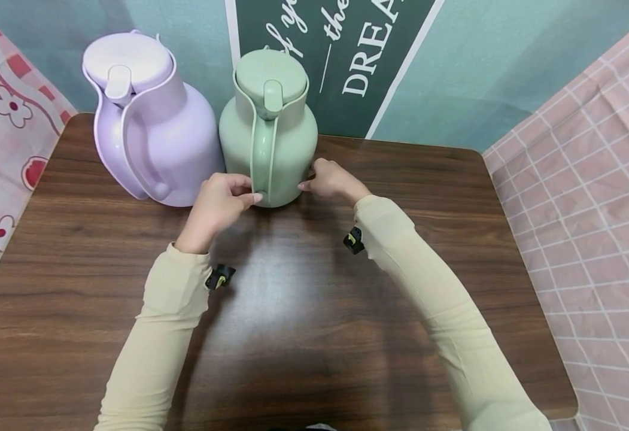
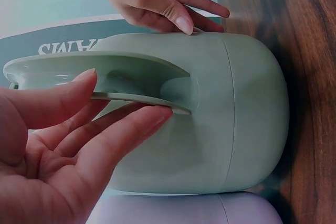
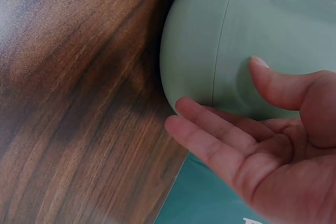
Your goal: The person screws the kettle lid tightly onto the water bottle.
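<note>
A green thermos jug (image 1: 292, 137) stands upright at the back of the table, its handle (image 1: 263, 155) facing me. My left hand (image 1: 219, 203) is at the low part of that handle. In the left wrist view, its thumb and fingertips pinch the handle's edge. On the other side, my right hand (image 1: 333, 179) rests against the jug's lower body. The right wrist view shows its thumb (image 3: 278, 85) touching the green wall and the other fingers (image 3: 210, 142) stretched out along the base. Close against the green jug on the left is a lilac thermos jug (image 1: 185, 137).
The brown wood-grain table (image 1: 314, 335) runs from the front to a teal backdrop with a dark lettered panel (image 1: 341, 66). Pink checked cloth (image 1: 589, 209) borders the right side, and flowered cloth (image 1: 9, 149) the left. Small black clips (image 1: 220, 276) are at both wrists.
</note>
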The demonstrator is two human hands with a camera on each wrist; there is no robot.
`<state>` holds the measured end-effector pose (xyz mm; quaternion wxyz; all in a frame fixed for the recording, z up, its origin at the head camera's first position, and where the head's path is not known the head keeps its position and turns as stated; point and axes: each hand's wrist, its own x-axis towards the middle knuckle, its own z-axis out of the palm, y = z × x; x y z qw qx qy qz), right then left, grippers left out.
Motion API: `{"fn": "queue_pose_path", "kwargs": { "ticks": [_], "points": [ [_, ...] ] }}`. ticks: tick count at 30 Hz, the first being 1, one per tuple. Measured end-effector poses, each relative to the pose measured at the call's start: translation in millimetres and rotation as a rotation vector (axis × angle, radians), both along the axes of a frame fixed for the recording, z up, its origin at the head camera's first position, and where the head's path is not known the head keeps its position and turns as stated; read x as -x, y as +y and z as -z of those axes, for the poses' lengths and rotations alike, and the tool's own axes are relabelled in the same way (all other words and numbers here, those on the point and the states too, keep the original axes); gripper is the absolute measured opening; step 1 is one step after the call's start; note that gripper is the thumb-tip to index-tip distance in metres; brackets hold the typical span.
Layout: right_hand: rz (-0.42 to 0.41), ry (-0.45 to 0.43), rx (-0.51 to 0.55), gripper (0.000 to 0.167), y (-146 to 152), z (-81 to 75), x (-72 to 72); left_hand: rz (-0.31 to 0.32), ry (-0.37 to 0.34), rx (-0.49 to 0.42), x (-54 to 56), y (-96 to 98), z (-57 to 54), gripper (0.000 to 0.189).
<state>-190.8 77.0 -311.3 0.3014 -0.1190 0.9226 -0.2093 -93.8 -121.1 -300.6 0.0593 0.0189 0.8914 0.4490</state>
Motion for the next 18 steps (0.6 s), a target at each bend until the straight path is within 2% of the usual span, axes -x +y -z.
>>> {"fn": "queue_pose_path", "kwargs": {
  "ticks": [3, 9, 12, 18],
  "points": [
    [0.0, -0.002, 0.003, 0.029, 0.5, 0.1, 0.8, 0.001, 0.001, -0.003, 0.8, 0.2, 0.6, 0.015],
    [-0.017, 0.003, 0.007, 0.046, 3.3, 2.2, 2.2, 0.0, -0.011, -0.022, 1.3, 0.5, 1.5, 0.019],
    [-0.036, 0.017, 0.008, 0.049, 5.9, 3.9, 1.9, 0.005, -0.004, -0.028, 0.7, 0.9, 2.3, 0.02],
    [-0.058, 0.059, 0.048, 0.053, 15.3, 2.0, -4.2, 0.024, 0.0, 0.009, -2.3, -0.3, 5.7, 0.027]
  ]
}}
